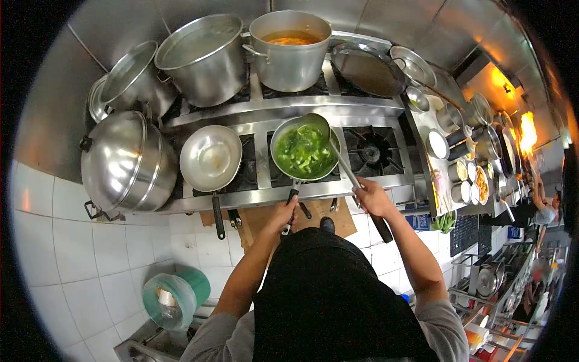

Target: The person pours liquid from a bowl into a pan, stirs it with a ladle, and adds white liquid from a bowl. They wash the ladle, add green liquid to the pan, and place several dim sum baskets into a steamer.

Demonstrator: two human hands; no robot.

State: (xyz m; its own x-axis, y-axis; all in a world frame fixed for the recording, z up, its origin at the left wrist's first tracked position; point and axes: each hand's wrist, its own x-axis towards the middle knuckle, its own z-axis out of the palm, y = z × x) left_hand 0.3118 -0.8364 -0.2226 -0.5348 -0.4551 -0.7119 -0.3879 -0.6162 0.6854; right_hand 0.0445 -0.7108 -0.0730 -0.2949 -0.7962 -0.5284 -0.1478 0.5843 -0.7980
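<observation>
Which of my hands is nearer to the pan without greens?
Left. Your left hand grips the handle of the greens pan, to the right of the pan without greens; your right hand, on the ladle, is farther right.

Wide round view, black corners, edges bowed; even light, glare on steel lid (120, 158); flame (528, 134) blazed orange.

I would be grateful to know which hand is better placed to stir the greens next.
Probably the right hand: it holds the ladle, whose bowl is at the greens in the pan. The left hand grips the pan's handle, so it seems better suited to steadying.
</observation>
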